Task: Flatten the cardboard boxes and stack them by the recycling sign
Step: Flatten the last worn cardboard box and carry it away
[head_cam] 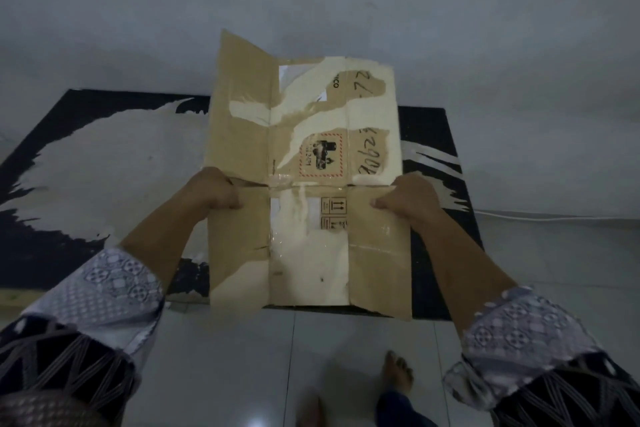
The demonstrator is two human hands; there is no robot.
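You hold the box (308,180), flattened and opened out, in front of you above a black-and-white mat (86,166) on the tiled floor (242,357). Your left hand (213,191) is clamped on its left edge, your right hand (405,199) on its right edge, both at the middle crease. Torn tape marks its face.

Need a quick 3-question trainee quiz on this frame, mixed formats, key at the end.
1. True or false: the flattened cardboard box is held by one hand only.
2. Where does the left hand grip? A) left edge B) top flap C) bottom edge
3. Fill in: a bare ___ shows on the white floor tiles.

Key: 1 false, the right hand grips the opposite edge; 2 A; 3 foot.
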